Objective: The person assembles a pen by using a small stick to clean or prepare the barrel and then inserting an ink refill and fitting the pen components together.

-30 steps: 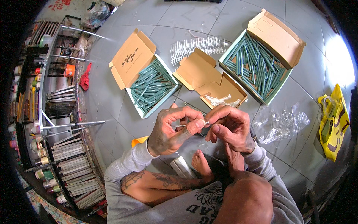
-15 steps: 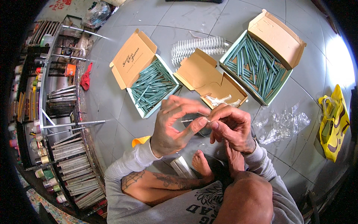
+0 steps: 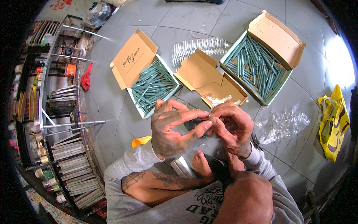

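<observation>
My left hand [image 3: 169, 128] and my right hand [image 3: 233, 127] meet in front of me, fingertips together. The left thumb and index finger are bent toward the right fingertips in a pinch. My right hand is closed, its thumb pressed to its fingers. Whatever small thing lies between them is hidden. Just beyond the hands, a small open cardboard box [image 3: 203, 84] holds crumpled white strips [image 3: 218, 100]. On either side stand a left box [image 3: 135, 59] and a right box [image 3: 278, 35], lids up, filled with slim teal sticks [image 3: 152, 84].
Rows of clear plastic pieces [image 3: 197, 48] lie beyond the small box. Clear plastic wrap [image 3: 283, 125] and a yellow bag [image 3: 333, 123] are at right. A metal rack [image 3: 46, 93] with paint jars lines the left. A yellow-orange curved piece [image 3: 141, 141] lies by my left sleeve.
My left fingers have come closer to the right fingertips, and the left hand has shifted slightly. A thin pale piece seen earlier at the left thumb is now hidden. The boxes stay put.
</observation>
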`<state>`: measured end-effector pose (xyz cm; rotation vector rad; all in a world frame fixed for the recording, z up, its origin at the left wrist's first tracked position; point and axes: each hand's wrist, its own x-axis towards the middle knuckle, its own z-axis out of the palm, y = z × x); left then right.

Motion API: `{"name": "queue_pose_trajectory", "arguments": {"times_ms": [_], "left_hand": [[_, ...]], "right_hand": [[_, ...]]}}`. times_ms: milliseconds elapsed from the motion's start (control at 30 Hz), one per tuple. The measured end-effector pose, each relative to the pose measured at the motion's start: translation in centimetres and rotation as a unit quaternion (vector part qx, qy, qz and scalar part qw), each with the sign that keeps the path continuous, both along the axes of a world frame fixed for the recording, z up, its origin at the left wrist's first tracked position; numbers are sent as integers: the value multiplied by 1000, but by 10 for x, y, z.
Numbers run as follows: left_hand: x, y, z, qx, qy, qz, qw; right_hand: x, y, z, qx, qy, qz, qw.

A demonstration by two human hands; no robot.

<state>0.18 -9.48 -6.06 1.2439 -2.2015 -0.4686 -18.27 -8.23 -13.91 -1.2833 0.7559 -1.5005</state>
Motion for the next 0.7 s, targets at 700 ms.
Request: {"name": "queue_pose_trajectory", "arguments": {"times_ms": [700], "left_hand": [[0, 2, 0, 34, 41, 21, 998]], "right_hand": [[-2, -4, 6, -75, 98, -39, 992]]}}
